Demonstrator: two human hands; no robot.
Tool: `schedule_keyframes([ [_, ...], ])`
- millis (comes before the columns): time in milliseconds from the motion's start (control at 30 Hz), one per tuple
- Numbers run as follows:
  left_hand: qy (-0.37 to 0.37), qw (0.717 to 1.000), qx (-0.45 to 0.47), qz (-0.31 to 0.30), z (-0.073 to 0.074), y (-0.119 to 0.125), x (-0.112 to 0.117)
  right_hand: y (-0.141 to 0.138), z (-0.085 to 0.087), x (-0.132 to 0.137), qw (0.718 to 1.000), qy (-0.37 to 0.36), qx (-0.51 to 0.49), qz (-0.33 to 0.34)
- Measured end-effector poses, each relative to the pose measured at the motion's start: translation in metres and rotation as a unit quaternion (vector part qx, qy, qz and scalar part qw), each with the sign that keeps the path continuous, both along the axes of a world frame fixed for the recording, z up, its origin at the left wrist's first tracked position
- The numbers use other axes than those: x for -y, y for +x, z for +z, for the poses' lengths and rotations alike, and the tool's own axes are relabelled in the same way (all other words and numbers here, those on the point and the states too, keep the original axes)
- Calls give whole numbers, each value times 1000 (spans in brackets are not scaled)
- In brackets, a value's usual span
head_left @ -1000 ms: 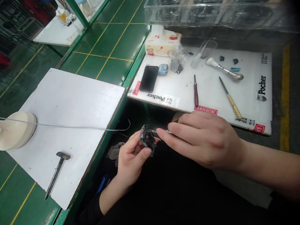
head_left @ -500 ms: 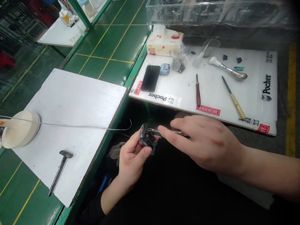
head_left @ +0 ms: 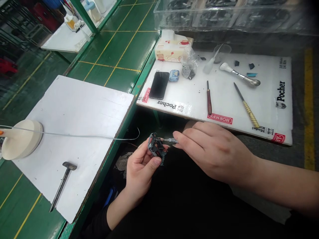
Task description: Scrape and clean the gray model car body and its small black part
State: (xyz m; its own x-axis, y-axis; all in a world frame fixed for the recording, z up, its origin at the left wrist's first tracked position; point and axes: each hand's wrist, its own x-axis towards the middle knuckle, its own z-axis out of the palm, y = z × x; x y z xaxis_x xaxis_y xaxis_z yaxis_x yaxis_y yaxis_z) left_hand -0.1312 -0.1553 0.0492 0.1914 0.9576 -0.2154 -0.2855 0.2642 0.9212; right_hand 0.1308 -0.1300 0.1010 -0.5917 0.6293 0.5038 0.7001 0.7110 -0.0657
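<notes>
Workpiece: a small dark plastic frame (head_left: 157, 152) with openings, held in the air before the near edge of the bench (head_left: 226, 99), above the person's dark-clothed lap (head_left: 184, 202).
Left hand: the left hand (head_left: 139, 167) has its fingers pinching the frame, thumb on the near side.
Right hand: the right hand (head_left: 214, 151) has its fingers pinching a slim metal tool (head_left: 171, 140), index along the handle, thumb hidden from where I stand.
Tool tip: points left into the upper part of the frame; contact too small to confirm.
Hand tools on bench: brown-handled tool (head_left: 209, 99) and yellow-handled file (head_left: 246, 106), lying apart; behind them, a metal tool with a white end (head_left: 239, 74).
Bench, left end: smartphone (head_left: 159, 85) just beside a small blue case (head_left: 174, 75); tissue box (head_left: 169, 49) behind; clear bag (head_left: 189, 66) with dark contents.
Bench, rear: squeeze bottle (head_left: 209, 65) with a thin nozzle, two dark chips (head_left: 251, 66) and a turquoise piece (head_left: 252, 74).
White board, person's left: the board (head_left: 99, 106) carries a T-headed metal tool (head_left: 61, 186) and a cream round object (head_left: 27, 139); a thin wire (head_left: 84, 135) crosses above.
</notes>
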Motion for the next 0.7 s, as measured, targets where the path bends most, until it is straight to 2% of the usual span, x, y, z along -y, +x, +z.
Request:
schedule_keyframes([
  [100,14,1000,9,-11,-2,0,0,2,-1,2,998,-3,-48,27],
  [333,22,1000,10,-12,-9,-1,-1,0,-2,2,999,-21,-36,-6],
  [467,27,999,12,-24,-8,0,0,2,-3,5,997,-45,-65,11],
  [700,35,999,5,-20,-5,1,-1,4,-6,7,997,-42,-68,5],
])
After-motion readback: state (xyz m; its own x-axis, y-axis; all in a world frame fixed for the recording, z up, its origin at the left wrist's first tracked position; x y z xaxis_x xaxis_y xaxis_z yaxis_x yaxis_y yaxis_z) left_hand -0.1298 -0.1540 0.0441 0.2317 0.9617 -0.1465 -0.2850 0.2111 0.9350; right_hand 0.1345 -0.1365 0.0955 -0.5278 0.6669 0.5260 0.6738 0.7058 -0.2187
